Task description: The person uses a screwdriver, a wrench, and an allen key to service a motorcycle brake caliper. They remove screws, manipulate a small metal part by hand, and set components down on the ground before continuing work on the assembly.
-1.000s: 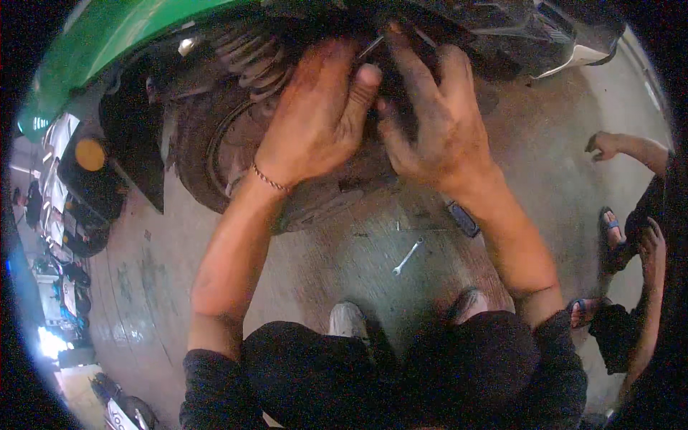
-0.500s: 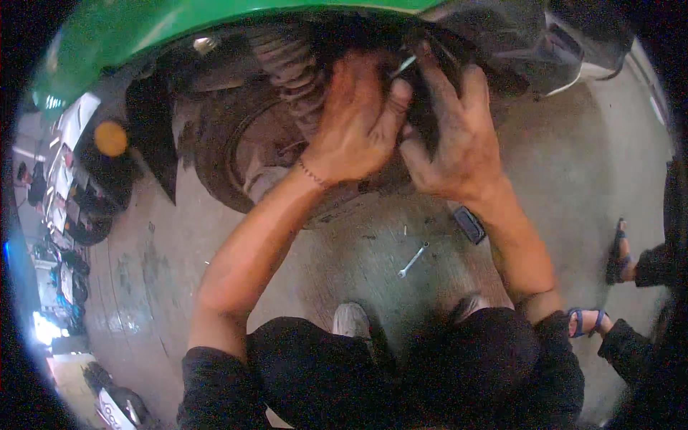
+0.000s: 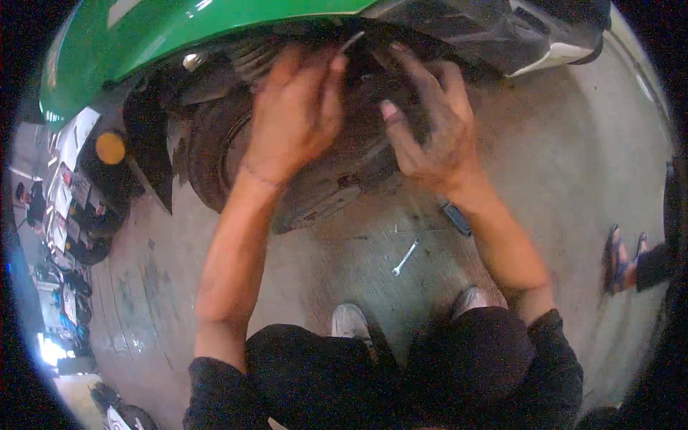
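Observation:
My left hand (image 3: 294, 111), blurred, is up inside the wheel arch below a green body panel (image 3: 215, 20), beside a coil spring (image 3: 251, 63); its fingertips are near a thin metal rod (image 3: 352, 41), and whether they grip it is unclear. To its right my right hand (image 3: 437, 125) has fingers apart and bent, their tips among dark parts under the arch, the thumb raised away from the index finger. Behind both hands is a dirty tyre and wheel (image 3: 215, 161). An open-ended wrench (image 3: 405, 258) lies on the floor between my forearms.
A dark oblong object (image 3: 456, 217) lies beside my right forearm. Other scooters (image 3: 79, 222) with an orange round reflector (image 3: 110, 147) stand at left. A co-worker's sandalled feet (image 3: 620, 261) are at right. My shoes (image 3: 351, 322) are below on the concrete floor (image 3: 150, 301).
My left hand has moved left, apart from my right hand, whose thumb now stands clearer. The co-worker's hands seen a second ago at right are out of view; their feet have moved.

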{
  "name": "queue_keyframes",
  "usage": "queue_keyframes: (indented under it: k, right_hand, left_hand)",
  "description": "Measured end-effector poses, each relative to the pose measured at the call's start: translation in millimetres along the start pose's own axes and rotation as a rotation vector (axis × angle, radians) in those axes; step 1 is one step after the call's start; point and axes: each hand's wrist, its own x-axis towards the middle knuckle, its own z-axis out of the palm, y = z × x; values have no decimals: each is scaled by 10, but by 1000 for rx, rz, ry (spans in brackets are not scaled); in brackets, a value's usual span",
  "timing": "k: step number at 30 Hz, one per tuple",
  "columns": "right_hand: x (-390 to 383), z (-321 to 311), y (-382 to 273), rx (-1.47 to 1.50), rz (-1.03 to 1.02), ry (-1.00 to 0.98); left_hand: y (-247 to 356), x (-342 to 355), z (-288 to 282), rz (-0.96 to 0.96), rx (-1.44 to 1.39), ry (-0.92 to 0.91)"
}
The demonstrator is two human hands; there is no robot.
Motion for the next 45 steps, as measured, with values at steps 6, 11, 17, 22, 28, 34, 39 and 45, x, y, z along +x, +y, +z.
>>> queue_keyframes:
  k: [6, 11, 17, 22, 28, 34, 39, 45]
  right_hand:
    - [17, 12, 168, 36, -79, 114]
    - [-82, 31, 260, 108, 26, 148]
    - [-240, 134, 370, 126, 87, 143]
    - [-328, 163, 341, 160, 111, 147]
    - [-290, 190, 365, 160, 75, 148]
    - [-61, 171, 275, 73, -18, 99]
    - [31, 206, 208, -28, -14, 77]
    - [9, 206, 173, -66, 4, 17]
  left_hand:
    - [-44, 61, -381, 177, 113, -62]
    - [55, 164, -436, 234, 260, -132]
    - [71, 276, -400, 259, 294, -152]
    - [44, 287, -384, 289, 339, -171]
    - [31, 273, -297, 287, 416, -95]
    - [-8, 242, -191, 305, 374, 23]
    - [9, 258, -212, 304, 360, 67]
    - [15, 214, -203, 253, 368, 27]
